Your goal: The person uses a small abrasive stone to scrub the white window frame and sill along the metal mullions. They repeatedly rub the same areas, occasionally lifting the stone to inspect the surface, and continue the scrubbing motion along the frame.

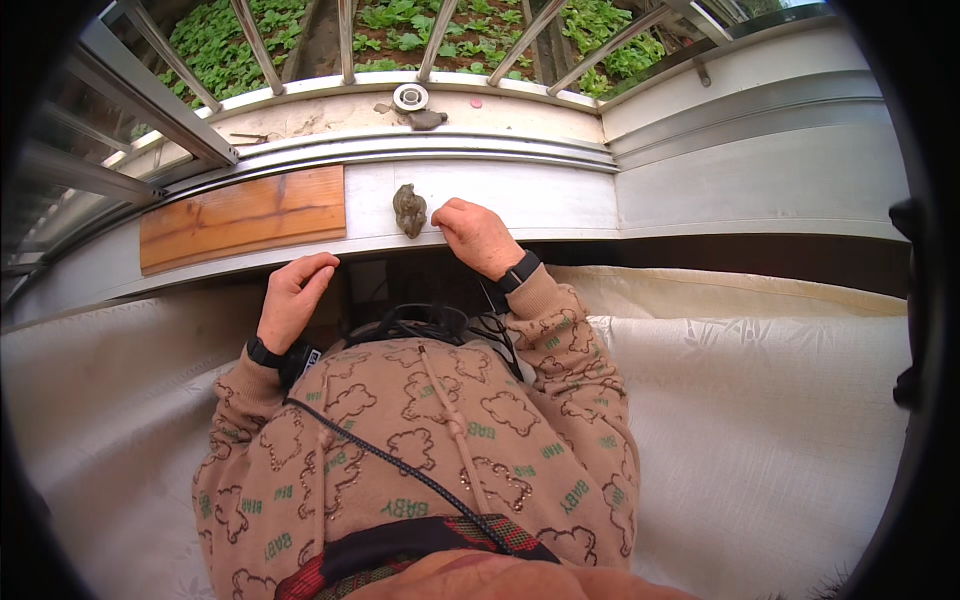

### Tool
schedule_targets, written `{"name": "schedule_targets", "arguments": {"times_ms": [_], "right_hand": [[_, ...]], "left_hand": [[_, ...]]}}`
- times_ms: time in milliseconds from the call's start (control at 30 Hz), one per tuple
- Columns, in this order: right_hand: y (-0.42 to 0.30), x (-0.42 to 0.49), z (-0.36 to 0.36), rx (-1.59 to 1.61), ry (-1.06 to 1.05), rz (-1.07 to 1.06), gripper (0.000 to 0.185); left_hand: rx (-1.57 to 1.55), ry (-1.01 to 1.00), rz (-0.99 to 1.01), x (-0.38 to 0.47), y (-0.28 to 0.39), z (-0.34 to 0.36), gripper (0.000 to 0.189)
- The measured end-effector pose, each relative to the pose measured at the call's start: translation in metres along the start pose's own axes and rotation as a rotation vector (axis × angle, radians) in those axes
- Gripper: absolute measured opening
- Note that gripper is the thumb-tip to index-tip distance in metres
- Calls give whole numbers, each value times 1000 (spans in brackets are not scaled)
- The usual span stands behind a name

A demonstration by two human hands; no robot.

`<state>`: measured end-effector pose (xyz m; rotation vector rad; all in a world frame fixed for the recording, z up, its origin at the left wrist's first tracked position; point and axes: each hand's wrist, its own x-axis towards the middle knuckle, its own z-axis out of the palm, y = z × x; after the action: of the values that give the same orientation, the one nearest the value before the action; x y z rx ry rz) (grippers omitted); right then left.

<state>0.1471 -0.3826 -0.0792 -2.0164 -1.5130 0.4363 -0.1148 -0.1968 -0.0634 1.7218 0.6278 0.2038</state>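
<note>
A small dark grey-brown lump, perhaps clay or stone (409, 211), rests on the white windowsill (525, 199). Just right of it, my right hand (478, 234) is over the sill's front edge with its fingers curled; whether they pinch anything is hidden. My left hand (294, 298) hovers in front of the sill, below the right end of a varnished wooden board (244, 217). Its fingers are bent with the thumb near the index finger, and no object shows in it. Both wrists wear black bands.
Behind the sill run metal window tracks (510, 144). On the outer ledge lie a round white drain-like fitting (411, 97), a dark lump (427, 120) and a pink disc (476, 103). Metal bars (437, 41) stand beyond. Pale curtains (750, 420) hang on both sides; black cables (420, 315) lie near my body.
</note>
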Motion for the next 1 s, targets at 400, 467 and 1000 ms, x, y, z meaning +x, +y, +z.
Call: {"name": "schedule_targets", "arguments": {"times_ms": [400, 467, 1000], "right_hand": [[-42, 12, 9, 19, 32, 30, 49], [-45, 24, 22, -83, -12, -40, 43], [-32, 112, 44, -328, -51, -346, 13]], "left_hand": [[122, -63, 156, 27, 20, 29, 18], [142, -59, 153, 28, 23, 29, 18], [98, 34, 87, 59, 26, 9, 19]]}}
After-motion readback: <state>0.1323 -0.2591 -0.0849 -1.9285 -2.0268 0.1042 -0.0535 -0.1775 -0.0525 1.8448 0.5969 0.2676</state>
